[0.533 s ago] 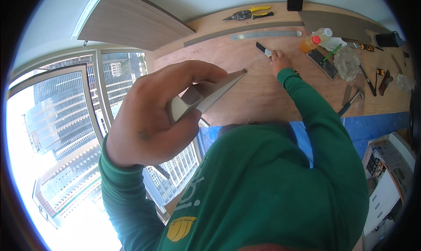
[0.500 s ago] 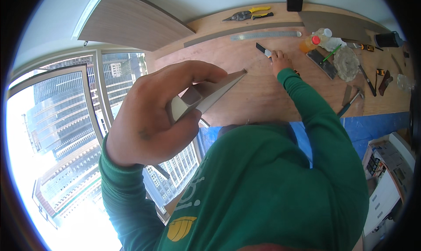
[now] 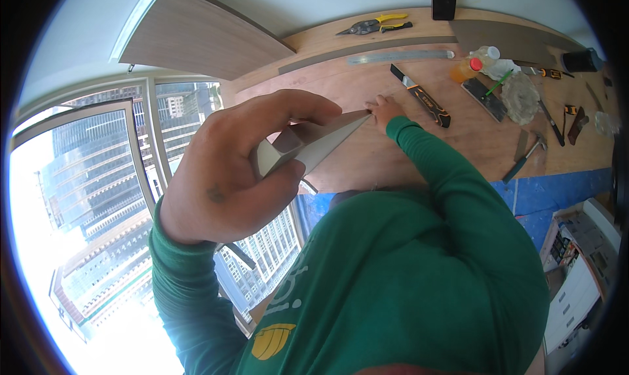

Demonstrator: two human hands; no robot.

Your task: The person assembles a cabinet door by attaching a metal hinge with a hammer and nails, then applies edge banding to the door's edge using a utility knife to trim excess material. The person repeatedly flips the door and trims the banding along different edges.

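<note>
A long angled trim strip [image 3: 331,139], wood-brown on one face and whitish on another, runs away from me above the table. Its near end is in my left hand [image 3: 232,168], closed with the fingers over the top and the thumb below. At the strip's far tip is my right hand [image 3: 385,111], its fingers bent around that end; the exact contact is small and partly hidden. To the right of this hand, a black and orange utility knife [image 3: 429,104] lies on the wooden worktable [image 3: 347,168] with its blade pointing up and left.
Tin snips [image 3: 377,25], a steel ruler [image 3: 401,56] and a phone [image 3: 443,0] are along the back. Bottles [image 3: 466,68], a clear crumpled piece [image 3: 521,98] and a hammer [image 3: 524,157] occupy the right. A wood-grain panel [image 3: 196,31] stands back left, above the window [image 3: 98,178].
My right hand has let go of the utility knife, leaving it on the table, and moved left to the trim strip's far end. My left hand keeps its hold on the strip.
</note>
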